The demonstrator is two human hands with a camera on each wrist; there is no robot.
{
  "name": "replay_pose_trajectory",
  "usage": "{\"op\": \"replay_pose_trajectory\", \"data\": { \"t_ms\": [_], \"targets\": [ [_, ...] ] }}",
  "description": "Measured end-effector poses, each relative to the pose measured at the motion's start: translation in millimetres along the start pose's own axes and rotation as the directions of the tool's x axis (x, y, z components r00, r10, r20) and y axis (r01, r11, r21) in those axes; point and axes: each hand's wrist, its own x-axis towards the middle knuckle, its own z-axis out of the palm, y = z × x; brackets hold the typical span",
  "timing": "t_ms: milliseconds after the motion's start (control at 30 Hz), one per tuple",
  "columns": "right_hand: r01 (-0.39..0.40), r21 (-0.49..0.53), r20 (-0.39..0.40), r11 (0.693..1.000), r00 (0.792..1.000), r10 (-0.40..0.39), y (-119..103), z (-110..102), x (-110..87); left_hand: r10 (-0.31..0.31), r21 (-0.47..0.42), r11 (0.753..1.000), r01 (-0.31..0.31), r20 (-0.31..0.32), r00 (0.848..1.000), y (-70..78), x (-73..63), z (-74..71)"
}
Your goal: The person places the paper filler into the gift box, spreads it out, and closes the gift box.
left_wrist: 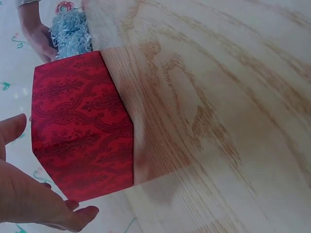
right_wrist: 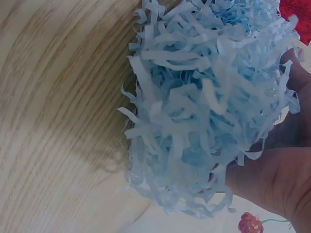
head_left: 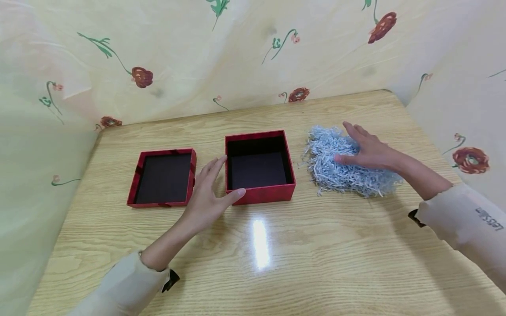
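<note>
On a wooden table point(head_left: 276, 263), the left hand point(head_left: 205, 197) lay open against the near-left corner of the red box point(head_left: 259, 193), steadying it. Right of the box, the right hand point(head_left: 369, 151) rested, fingers spread, on blue shredded paper point(head_left: 340, 175). Gathering the paper seemed under way; next, a firm grasp.

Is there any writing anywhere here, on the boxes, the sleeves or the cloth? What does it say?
Right sleeve: dark lettering near the cuff, upside down to the camera and too small to read for certain.
Red box, red lid, shredded paper, flowered cloth: no writing, only patterns.
</note>
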Motion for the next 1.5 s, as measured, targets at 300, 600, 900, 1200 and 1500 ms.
{"op": "replay_pose_trajectory", "data": {
  "t_ms": [300,600,900,1200,1500],
  "targets": [
    [0.020,0.136,0.020,0.990,1.000,-0.023,3.0,6.6,5.6,-0.017,-0.067,0.998,0.019,0.037,0.999,-4.1,2.7,3.4],
    [0.032,0.101,0.019,0.994,0.999,-0.034,10.3,15.8,10.9,-0.047,-0.251,0.966,0.065,0.076,0.996,-9.2,5.8,6.6],
    [0.060,0.055,0.016,0.997,0.998,-0.061,14.7,21.8,13.0,-0.064,-0.301,0.950,0.082,0.070,0.995,-11.0,6.5,9.7],
    [0.031,-0.004,-0.001,1.000,1.000,-0.031,16.9,25.0,15.2,-0.049,-0.304,0.950,0.067,0.067,0.997,-14.1,6.8,12.1],
    [0.022,-0.025,-0.023,0.999,0.999,-0.023,20.7,27.7,18.5,-0.043,-0.302,0.951,0.063,0.072,0.997,-16.1,7.9,13.1]
  ]
}}
